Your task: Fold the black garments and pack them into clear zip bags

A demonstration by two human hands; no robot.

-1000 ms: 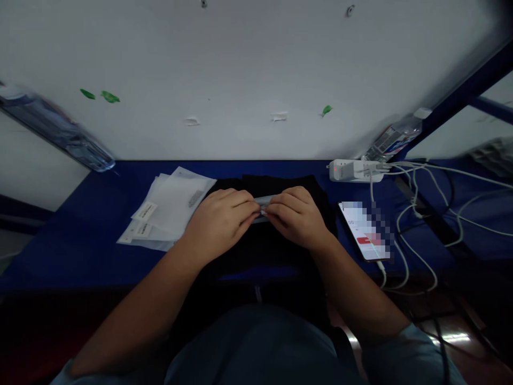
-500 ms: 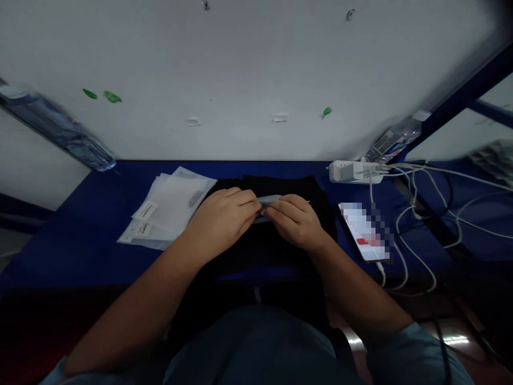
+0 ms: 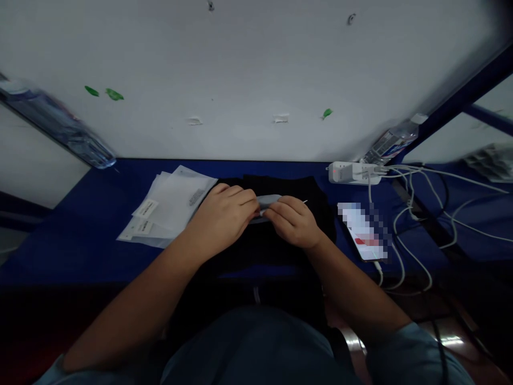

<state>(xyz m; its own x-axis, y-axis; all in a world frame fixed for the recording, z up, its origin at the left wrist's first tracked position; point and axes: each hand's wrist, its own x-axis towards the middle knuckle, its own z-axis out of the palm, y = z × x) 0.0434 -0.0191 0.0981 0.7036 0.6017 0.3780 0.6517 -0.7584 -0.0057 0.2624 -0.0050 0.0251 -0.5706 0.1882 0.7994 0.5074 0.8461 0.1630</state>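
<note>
A folded black garment (image 3: 282,185) lies on the blue table before me. Near its middle shows a grey band (image 3: 267,200), framed by my fingertips. My left hand (image 3: 226,214) is closed, its fingertips pinching the garment at the left end of the band. From the right side, my right hand (image 3: 294,220) pinches it too, close to the left fingertips. Something small and white sits between the two hands, too small to name. A short white strand (image 3: 305,202) sticks out beyond the right knuckles. My fingers hide most of the gripped part.
Left of the garment, several translucent bags (image 3: 172,195) with labels overlap on the blue table (image 3: 80,230). To the right lie a phone (image 3: 363,235), a power strip (image 3: 352,172) and white cables (image 3: 401,214). Plastic bottles (image 3: 396,140) stand at both back corners, against a white wall (image 3: 256,69).
The fingertips have parted very slightly, and a little more of the grey band shows between them. Both hands keep their pinch in nearly the same place.
</note>
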